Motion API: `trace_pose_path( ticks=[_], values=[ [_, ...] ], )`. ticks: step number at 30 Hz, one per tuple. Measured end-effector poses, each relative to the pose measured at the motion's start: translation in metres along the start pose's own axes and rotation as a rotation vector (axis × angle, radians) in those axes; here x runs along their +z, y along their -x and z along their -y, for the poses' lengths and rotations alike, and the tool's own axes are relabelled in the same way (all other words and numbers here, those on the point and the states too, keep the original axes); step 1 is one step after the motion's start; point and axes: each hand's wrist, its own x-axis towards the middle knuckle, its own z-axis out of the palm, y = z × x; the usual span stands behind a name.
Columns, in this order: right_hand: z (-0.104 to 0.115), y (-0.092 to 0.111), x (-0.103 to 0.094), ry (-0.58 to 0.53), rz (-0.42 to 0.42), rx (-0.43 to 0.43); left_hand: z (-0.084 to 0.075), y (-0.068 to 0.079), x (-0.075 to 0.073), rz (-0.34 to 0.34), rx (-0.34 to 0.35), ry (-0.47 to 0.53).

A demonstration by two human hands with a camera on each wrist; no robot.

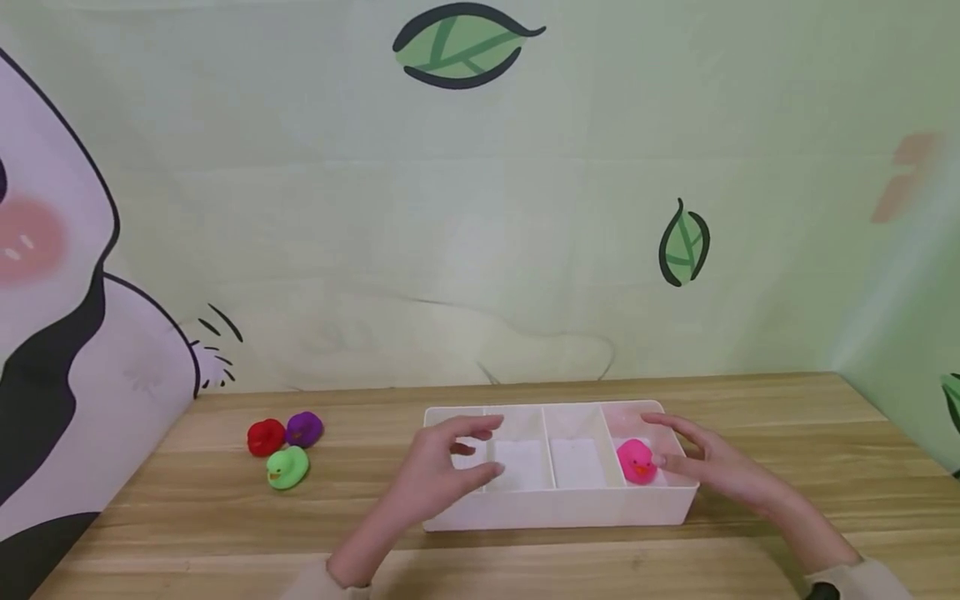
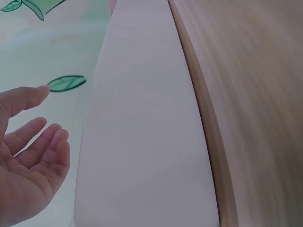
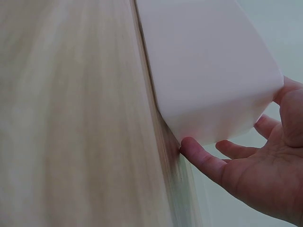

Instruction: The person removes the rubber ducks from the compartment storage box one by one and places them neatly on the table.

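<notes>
A long white box [image 1: 555,507] with several compartments stands on the wooden table. In its right-end compartment sits a pink rubber duck [image 1: 636,461]. My right hand [image 1: 720,467] is at that end of the box, its thumb tip beside the duck, touching or nearly so. In the right wrist view, other fingers [image 3: 203,158] spread along the outside of the end wall; whether they press on it I cannot tell. Over the left compartments hovers my left hand [image 1: 435,471], thumb and fingers apart and nothing between them. The left wrist view shows these fingers [image 2: 57,151] loosely bent.
Left of the box, a red rubber duck [image 1: 266,437], a purple duck [image 1: 304,429] and a green duck [image 1: 288,467] lie close together on the table [image 1: 360,508]. Behind the table rises a pale green printed backdrop [image 1: 525,250] with leaves and a cartoon animal.
</notes>
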Motion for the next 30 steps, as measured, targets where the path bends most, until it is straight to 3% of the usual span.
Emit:
trace_pose_path(
  ticks=[10,19,30],
  values=[
    [-0.003,-0.001,0.0,0.006,-0.002,-0.009,-0.012,-0.025,0.038,0.064,0.039,0.027],
    [-0.002,-0.001,0.0,-0.039,0.018,0.038,-0.019,-0.046,0.073,0.134,-0.008,0.021],
    [-0.004,0.0,-0.002,-0.079,0.048,0.012,-0.018,-0.067,0.106,0.226,-0.009,-0.103]
  ],
)
